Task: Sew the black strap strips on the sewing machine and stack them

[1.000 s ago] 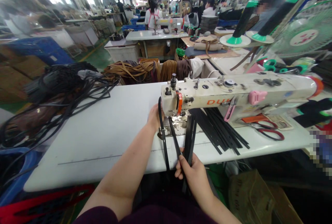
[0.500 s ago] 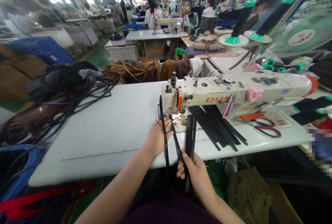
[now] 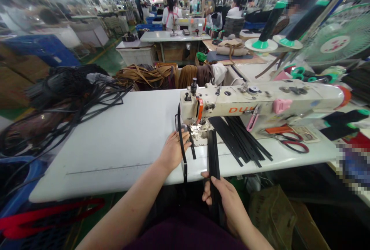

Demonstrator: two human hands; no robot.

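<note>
My left hand (image 3: 172,150) lies on the table just left of the needle area, fingers stretched toward the presser foot. A long narrow black strap (image 3: 184,155) hangs from the machine head's left side, crosses that hand's fingers and drops over the table edge. The free end of a short black strip (image 3: 193,149) lies right of my fingertips. My right hand (image 3: 221,196), below the table's front edge, is closed on several black strips (image 3: 213,153) whose upper ends rest beside the needle plate. The sewing machine (image 3: 219,105) stands above both hands.
More black strips (image 3: 241,146) fan out under the machine arm. Red-handled scissors (image 3: 295,142) lie farther right. Dark cords (image 3: 95,99) spill over the white table (image 3: 124,134) at left. Thread cones (image 3: 270,26) and a green fan (image 3: 335,43) stand right. People work behind.
My right hand has let go of the narrow strip by the needle and moved slightly right and down, keeping the other strips. My left hand has barely moved.
</note>
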